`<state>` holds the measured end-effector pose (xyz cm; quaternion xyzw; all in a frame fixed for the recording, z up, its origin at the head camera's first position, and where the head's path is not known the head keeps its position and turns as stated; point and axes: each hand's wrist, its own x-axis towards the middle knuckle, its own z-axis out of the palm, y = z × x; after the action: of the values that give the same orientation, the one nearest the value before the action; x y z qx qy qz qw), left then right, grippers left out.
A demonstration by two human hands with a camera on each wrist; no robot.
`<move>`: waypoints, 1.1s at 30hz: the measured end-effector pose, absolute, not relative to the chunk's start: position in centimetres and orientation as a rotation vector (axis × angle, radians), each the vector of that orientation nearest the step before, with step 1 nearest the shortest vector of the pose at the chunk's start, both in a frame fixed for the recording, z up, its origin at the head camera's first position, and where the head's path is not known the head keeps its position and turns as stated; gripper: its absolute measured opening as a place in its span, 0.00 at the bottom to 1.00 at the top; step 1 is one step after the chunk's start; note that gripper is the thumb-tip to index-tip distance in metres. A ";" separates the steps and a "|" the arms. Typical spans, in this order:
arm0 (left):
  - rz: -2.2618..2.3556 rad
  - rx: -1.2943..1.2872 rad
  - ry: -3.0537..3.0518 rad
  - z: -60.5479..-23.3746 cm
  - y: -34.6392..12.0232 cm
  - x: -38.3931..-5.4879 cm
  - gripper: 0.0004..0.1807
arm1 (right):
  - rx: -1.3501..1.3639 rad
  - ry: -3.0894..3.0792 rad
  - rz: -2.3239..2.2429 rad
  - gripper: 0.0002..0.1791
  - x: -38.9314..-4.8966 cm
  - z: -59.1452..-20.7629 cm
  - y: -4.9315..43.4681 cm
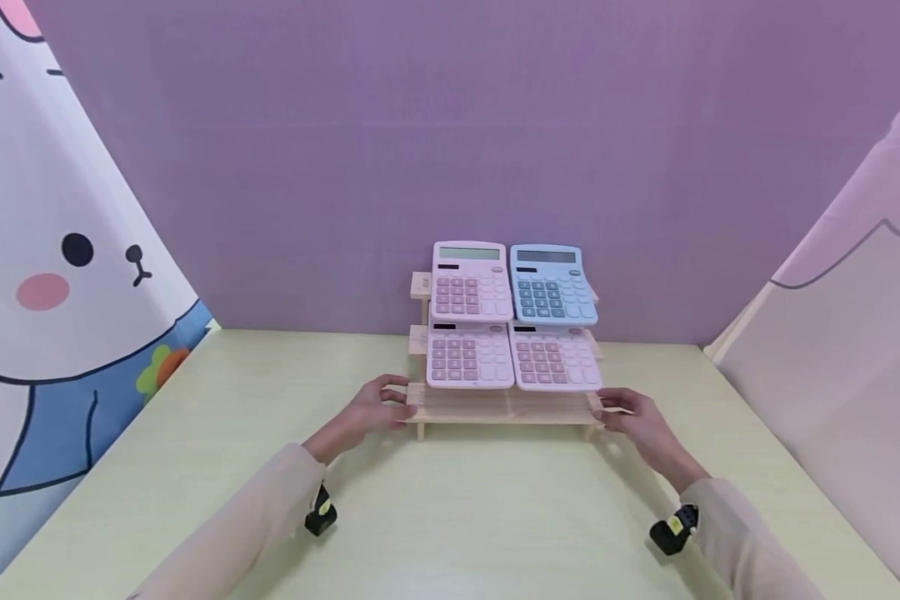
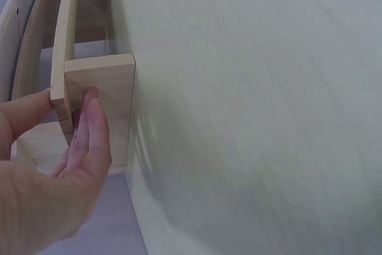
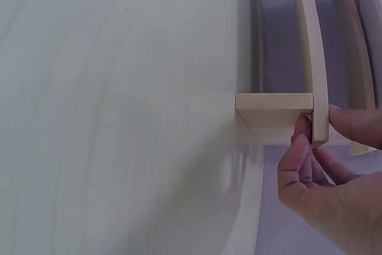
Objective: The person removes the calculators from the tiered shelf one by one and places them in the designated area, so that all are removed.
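Observation:
A tiered wooden display rack (image 1: 495,406) stands on the table in the head view. My left hand (image 1: 378,406) pinches the left end of its lowest shelf, thumb on top and fingers beneath, as the left wrist view shows on the shelf board (image 2: 62,58). At the opposite end my right hand (image 1: 633,421) grips the same shelf board (image 3: 311,46) between thumb and fingers. On the upper tiers lean a pink calculator (image 1: 471,283) and a blue calculator (image 1: 552,285). Below them sit two more pink calculators, one left (image 1: 470,357) and one right (image 1: 555,358), their tops hidden.
The pale yellow-green table (image 1: 487,517) runs back to a purple backdrop (image 1: 450,150). A cartoon-printed cloth (image 1: 45,333) hangs on the left, and a pink and white cloth (image 1: 855,350) on the right. Black wrist cameras hang under both sleeves.

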<state>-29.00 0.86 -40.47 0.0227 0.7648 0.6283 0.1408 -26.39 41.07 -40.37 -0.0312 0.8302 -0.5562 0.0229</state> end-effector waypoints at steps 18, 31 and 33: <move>1.748 0.127 2.245 -40.3 0.5 -29.0 0.32 | -0.133 2.473 -1.818 0.27 -26.6 -40.8 41.5; 1.689 0.088 2.274 -39.8 0.9 -28.7 0.32 | -0.116 2.449 -1.835 0.27 -26.9 -40.7 41.8; 1.688 0.095 2.276 -39.8 1.1 -28.7 0.33 | -0.107 2.447 -1.837 0.27 -26.9 -40.7 41.8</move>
<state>-28.70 1.11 -39.79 0.0330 0.7934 0.5884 0.1524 -26.88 41.85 -40.66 -0.0349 0.7986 -0.5996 0.0402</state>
